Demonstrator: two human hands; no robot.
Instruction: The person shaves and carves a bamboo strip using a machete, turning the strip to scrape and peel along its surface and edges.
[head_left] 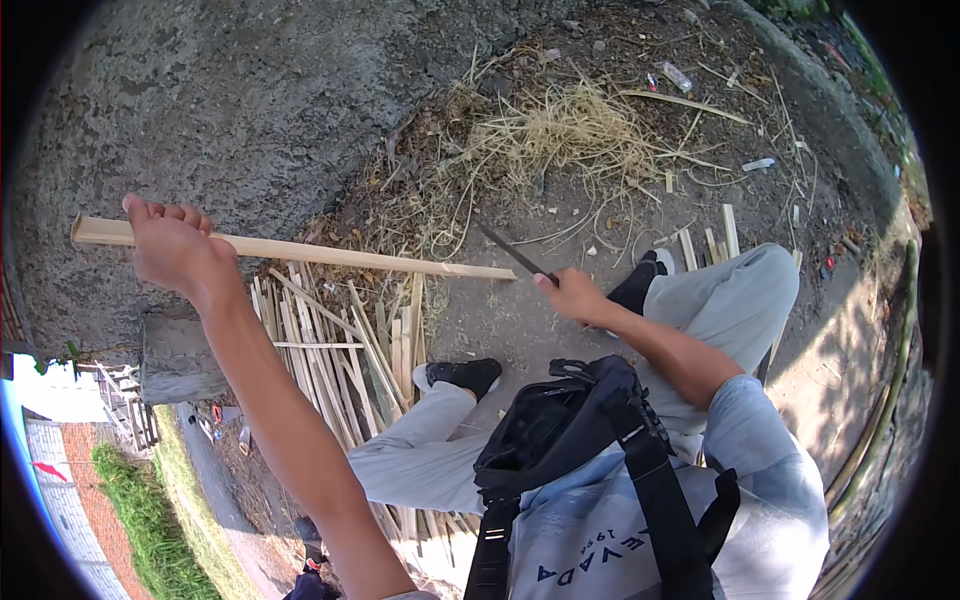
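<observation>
My left hand (178,246) is closed round a long pale strip of split bamboo (370,259), close to its wide left end. The strip runs almost level to the right, and its narrow tip lies a little short of my other hand. In my right hand (574,296) is the handle of a knife (510,250), its dark narrow blade pointing up and to the left. The blade crosses near the strip's right end; whether they touch I cannot tell. Most of the knife's handle is hidden by my fingers.
Many bamboo strips (305,330) lie piled below my left arm. Curly shavings (570,130) heap on the dirt ahead, beside a grey concrete surface (230,110). More cut strips (730,228) lie by my right leg. A black bag (560,430) hangs at my front.
</observation>
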